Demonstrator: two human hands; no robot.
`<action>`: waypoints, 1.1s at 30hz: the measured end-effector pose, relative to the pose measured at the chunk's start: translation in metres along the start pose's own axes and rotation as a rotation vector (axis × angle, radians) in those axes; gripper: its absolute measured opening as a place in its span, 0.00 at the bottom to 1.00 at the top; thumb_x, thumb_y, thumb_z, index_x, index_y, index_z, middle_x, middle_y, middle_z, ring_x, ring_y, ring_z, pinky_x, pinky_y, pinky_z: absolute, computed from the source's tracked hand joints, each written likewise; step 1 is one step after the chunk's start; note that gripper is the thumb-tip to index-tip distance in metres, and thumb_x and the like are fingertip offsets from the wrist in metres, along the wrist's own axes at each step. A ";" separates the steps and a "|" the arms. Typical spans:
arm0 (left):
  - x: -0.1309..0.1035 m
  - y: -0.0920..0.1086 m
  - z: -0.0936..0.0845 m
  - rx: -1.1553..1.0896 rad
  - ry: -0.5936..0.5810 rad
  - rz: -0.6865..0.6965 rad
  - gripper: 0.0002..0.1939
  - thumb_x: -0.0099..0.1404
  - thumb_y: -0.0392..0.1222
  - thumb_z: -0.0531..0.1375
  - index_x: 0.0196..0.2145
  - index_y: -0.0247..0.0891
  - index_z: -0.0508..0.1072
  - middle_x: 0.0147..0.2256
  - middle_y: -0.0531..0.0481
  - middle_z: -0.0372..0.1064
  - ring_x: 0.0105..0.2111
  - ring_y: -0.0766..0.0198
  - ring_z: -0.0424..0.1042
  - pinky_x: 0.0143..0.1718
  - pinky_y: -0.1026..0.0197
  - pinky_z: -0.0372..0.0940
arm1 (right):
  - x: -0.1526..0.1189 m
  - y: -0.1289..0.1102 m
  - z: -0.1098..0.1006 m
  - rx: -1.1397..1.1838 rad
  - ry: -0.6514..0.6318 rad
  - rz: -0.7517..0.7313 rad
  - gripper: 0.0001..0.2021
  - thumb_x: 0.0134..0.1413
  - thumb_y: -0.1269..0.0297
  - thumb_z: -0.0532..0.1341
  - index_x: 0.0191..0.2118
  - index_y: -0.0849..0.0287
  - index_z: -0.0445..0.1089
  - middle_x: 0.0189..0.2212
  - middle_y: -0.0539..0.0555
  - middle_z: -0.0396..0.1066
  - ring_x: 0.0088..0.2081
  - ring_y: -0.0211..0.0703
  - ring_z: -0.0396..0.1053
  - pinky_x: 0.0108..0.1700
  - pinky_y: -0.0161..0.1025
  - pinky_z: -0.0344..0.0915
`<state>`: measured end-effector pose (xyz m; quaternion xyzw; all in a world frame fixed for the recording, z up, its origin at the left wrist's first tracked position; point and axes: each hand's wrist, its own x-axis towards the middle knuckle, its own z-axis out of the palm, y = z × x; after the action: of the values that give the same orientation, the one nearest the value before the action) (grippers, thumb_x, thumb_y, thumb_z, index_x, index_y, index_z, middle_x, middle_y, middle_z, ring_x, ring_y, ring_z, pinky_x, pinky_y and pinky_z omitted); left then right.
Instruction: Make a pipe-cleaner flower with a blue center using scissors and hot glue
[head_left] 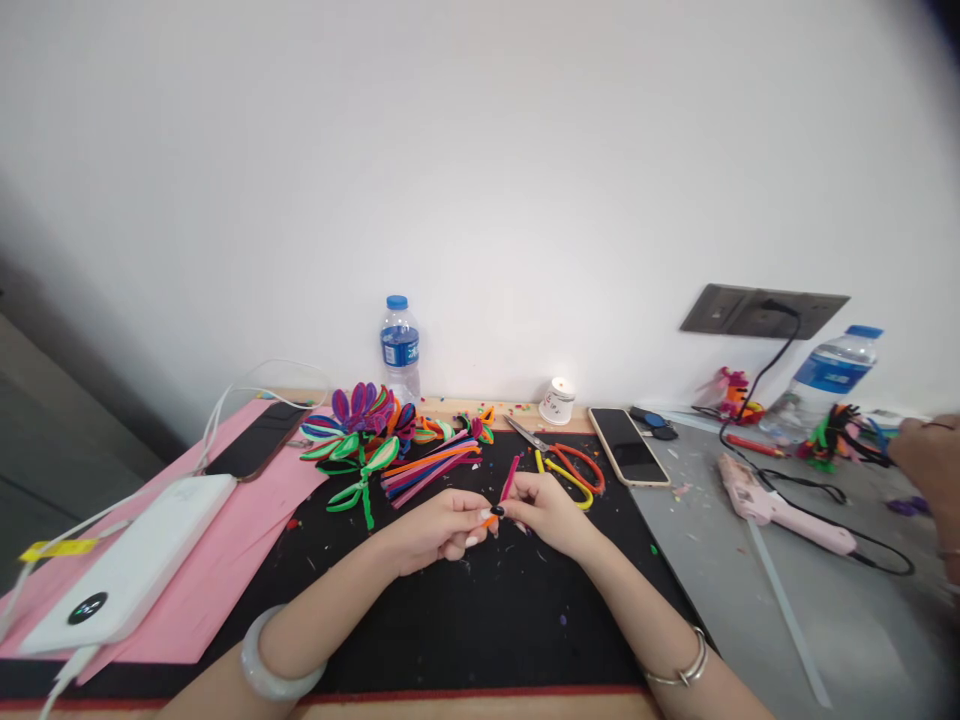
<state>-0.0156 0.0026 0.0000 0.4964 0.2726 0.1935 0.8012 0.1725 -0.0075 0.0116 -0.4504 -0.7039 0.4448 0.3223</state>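
My left hand (439, 525) and my right hand (551, 512) meet above the black mat (480, 625), fingers pinched close together. A magenta pipe cleaner (511, 474) sticks up from my right hand's fingers. At my left fingertips a short bit of orange pipe cleaner (490, 521) shows, with a small black spot beside it; whether the two pieces are joined is hidden. Beyond my left hand lies a bundle of loose pipe cleaners (427, 470) in several colours. Orange-and-yellow-handled scissors (574, 470) rest open just past my right hand.
Pipe-cleaner flowers (360, 430) lie at the left back. A power bank (135, 565) with cables sits on pink sheets (217, 560). A water bottle (400, 350), paper cup (556, 400) and phone (628, 445) stand behind. Rightward are a pink glue gun (787, 515) and another person's hand (926, 470).
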 end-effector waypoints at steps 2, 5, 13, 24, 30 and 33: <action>0.001 -0.001 -0.001 -0.013 -0.007 0.007 0.13 0.57 0.47 0.57 0.29 0.32 0.66 0.19 0.58 0.52 0.15 0.77 0.39 0.16 0.67 0.33 | -0.001 0.000 0.000 -0.033 -0.005 -0.017 0.12 0.50 0.62 0.57 0.21 0.61 0.61 0.13 0.44 0.58 0.17 0.30 0.53 0.21 0.29 0.51; 0.002 -0.002 -0.002 -0.016 0.002 0.020 0.12 0.57 0.46 0.57 0.28 0.32 0.65 0.19 0.58 0.52 0.15 0.77 0.39 0.15 0.67 0.33 | -0.001 0.000 0.001 -0.098 -0.009 -0.043 0.12 0.52 0.62 0.55 0.22 0.62 0.63 0.14 0.45 0.59 0.17 0.31 0.54 0.22 0.30 0.52; 0.005 -0.003 0.002 0.123 0.121 0.091 0.14 0.57 0.49 0.55 0.26 0.33 0.63 0.18 0.59 0.54 0.13 0.78 0.41 0.15 0.68 0.35 | 0.000 -0.003 0.005 -0.127 0.042 -0.065 0.11 0.54 0.64 0.53 0.23 0.61 0.63 0.15 0.46 0.60 0.18 0.32 0.55 0.23 0.30 0.52; 0.009 0.000 0.010 0.756 0.387 0.365 0.18 0.63 0.46 0.46 0.21 0.35 0.64 0.18 0.54 0.59 0.21 0.68 0.59 0.27 0.66 0.53 | 0.007 0.006 0.015 0.326 0.099 0.165 0.13 0.48 0.61 0.56 0.18 0.60 0.60 0.10 0.43 0.55 0.13 0.29 0.48 0.17 0.29 0.45; 0.005 0.005 0.013 0.995 0.410 0.432 0.17 0.64 0.42 0.44 0.23 0.37 0.66 0.19 0.54 0.59 0.22 0.67 0.60 0.28 0.65 0.52 | 0.007 0.003 0.016 0.594 0.036 0.309 0.12 0.45 0.61 0.57 0.17 0.60 0.60 0.08 0.42 0.53 0.11 0.27 0.42 0.14 0.29 0.36; 0.006 0.005 0.012 0.916 0.400 0.386 0.17 0.64 0.44 0.44 0.25 0.36 0.66 0.19 0.55 0.58 0.22 0.67 0.59 0.27 0.66 0.52 | 0.008 0.002 0.015 0.640 0.042 0.313 0.12 0.45 0.61 0.57 0.17 0.61 0.60 0.08 0.43 0.54 0.11 0.27 0.43 0.14 0.29 0.37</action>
<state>-0.0033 -0.0001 0.0071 0.7898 0.3803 0.2894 0.3845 0.1576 -0.0052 0.0047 -0.4381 -0.4446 0.6774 0.3893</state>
